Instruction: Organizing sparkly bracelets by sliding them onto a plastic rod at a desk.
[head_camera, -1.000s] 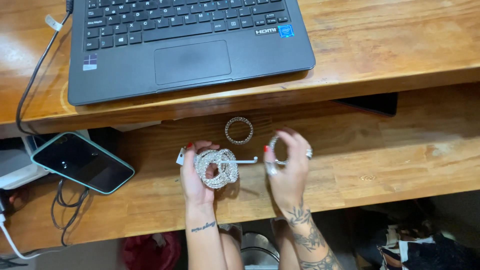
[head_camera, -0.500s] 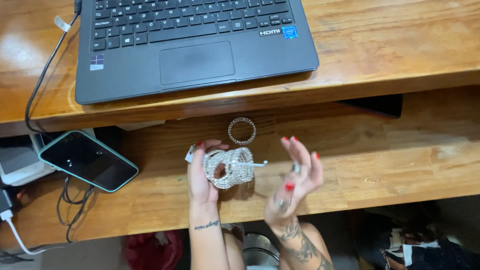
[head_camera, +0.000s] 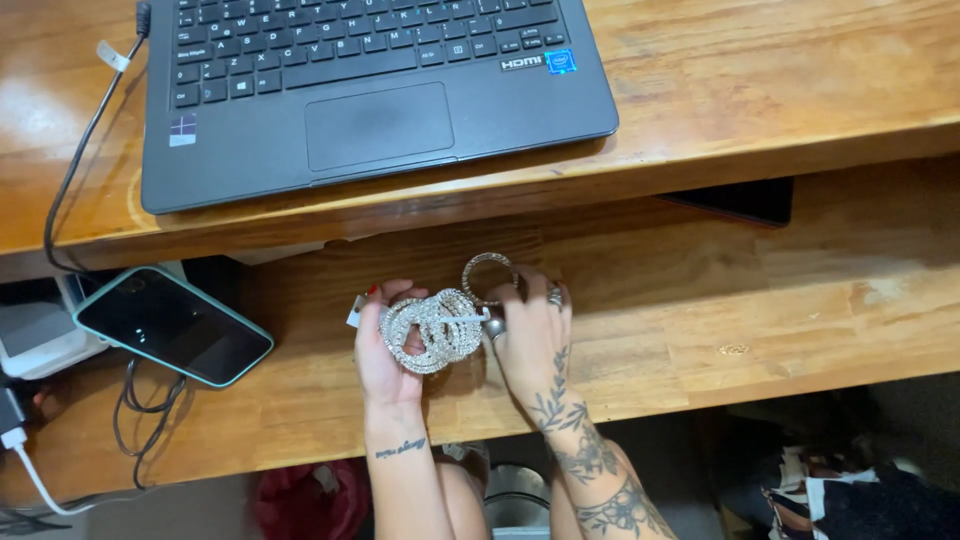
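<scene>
While a bunch of sparkling silver rhinestone bangles (head_camera: 432, 330) is sitting clasped in the curled left hand (head_camera: 385, 350) over the lower wooden shelf (head_camera: 700, 320), the right hand (head_camera: 530, 335) is closing its fingertips on a single silver bangle (head_camera: 488, 278) lying just beyond. Gathering seems underway; adding that loose ring likely calls for lifting it cleanly. A dark laptop (head_camera: 370, 90) is resting above, a teal-cased phone (head_camera: 172, 325) lying left.

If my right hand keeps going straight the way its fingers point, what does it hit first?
The right hand points up the shelf, its fingers already at the loose bangle. Beyond that, probably the edge of the desk above, though depth is hard to judge.
</scene>
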